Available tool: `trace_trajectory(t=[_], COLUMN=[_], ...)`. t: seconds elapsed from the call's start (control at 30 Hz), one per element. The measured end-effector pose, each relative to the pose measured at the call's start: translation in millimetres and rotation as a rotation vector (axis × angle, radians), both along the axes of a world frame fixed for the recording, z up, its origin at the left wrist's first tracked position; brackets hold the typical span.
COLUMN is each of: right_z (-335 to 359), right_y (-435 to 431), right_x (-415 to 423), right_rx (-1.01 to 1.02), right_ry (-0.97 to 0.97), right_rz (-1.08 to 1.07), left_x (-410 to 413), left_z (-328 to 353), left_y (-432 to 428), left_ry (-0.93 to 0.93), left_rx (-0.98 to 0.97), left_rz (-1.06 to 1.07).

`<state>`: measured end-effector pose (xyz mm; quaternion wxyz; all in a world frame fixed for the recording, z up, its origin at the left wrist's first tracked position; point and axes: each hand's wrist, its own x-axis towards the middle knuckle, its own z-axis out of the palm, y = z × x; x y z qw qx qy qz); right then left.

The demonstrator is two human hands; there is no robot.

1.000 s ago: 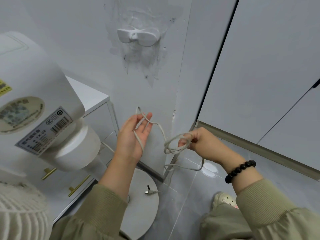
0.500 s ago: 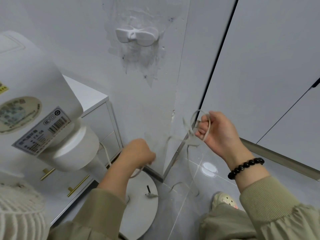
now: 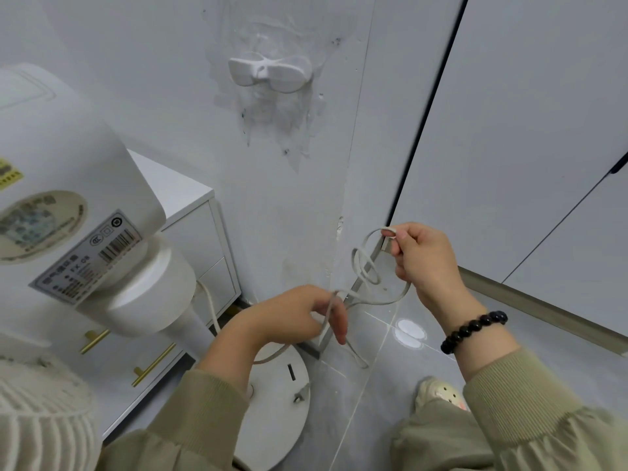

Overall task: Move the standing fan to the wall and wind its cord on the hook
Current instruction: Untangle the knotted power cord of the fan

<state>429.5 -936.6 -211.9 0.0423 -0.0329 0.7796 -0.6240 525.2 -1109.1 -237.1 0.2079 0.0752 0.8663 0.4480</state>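
The white standing fan (image 3: 78,212) fills the left, its round base (image 3: 275,413) on the floor by the wall corner. A white two-pronged hook (image 3: 270,73) is fixed high on the wall. The grey cord (image 3: 365,277) runs from the fan's neck and hangs in loops between my hands. My right hand (image 3: 424,260) pinches a small coil of cord at the top of the loops. My left hand (image 3: 299,317) sits lower, fingers curled round a strand of the cord. The plug (image 3: 300,394) lies on the base.
A white cabinet (image 3: 190,212) with brass handles stands against the wall behind the fan. White cupboard doors (image 3: 509,130) fill the right side. Grey tiled floor (image 3: 390,362) lies below, with my shoe (image 3: 438,394) at the lower right.
My left hand has dropped from an open palm near the wall, closed on the cord and come back toward the right hand. My right hand rose with its coil, which has gained loops.
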Motion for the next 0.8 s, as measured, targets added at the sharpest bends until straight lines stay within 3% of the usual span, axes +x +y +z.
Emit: trace_trajectory(t=[0.13,0.23,0.3,0.43,0.53,0.6,0.67,0.73,0.8], right_z=[-4.8,-4.8,-3.4,2.6,11.5,12.5,7.4,-2.0,-11.8], right_y=[2.1,1.8,-0.6,-3.8,-0.8,3.9,8.7,11.0,13.1], right_x=[-1.9,5.3,12.8,21.8,21.0,12.4,-0.8,-10.6,-14.8], right_rx=[0.300,0.825,1.016,0.852,0.462,0.064,-0.164,-0.145,0.048], right_ry=[0.181,0.270,0.293,0.196,0.055,0.043,-0.019,-0.107,-0.198], right_rz=[-0.040,0.148,0.328,0.585,0.625,0.426,0.164,-0.042,-0.123], left_x=[-1.3,-6.7,-12.9,-22.8,-22.1,-22.2,-22.1,-21.7,-20.4], left_z=[11.5,7.0,2.9,-8.8,-16.5,-20.7,-22.6,-20.9,-15.6], left_y=[-0.6,-1.8,-2.4,-9.1,-15.6,-18.1,-19.4,-18.2,-13.4], left_ry=[0.075,0.254,0.322,0.327,0.263,0.183,0.148,0.186,0.266], left_rx=[0.454,0.535,0.554,0.217,-0.161,-0.292,-0.343,-0.318,-0.267], left_rz=[0.180,0.467,0.697,1.062,1.021,0.953,0.916,0.904,0.890])
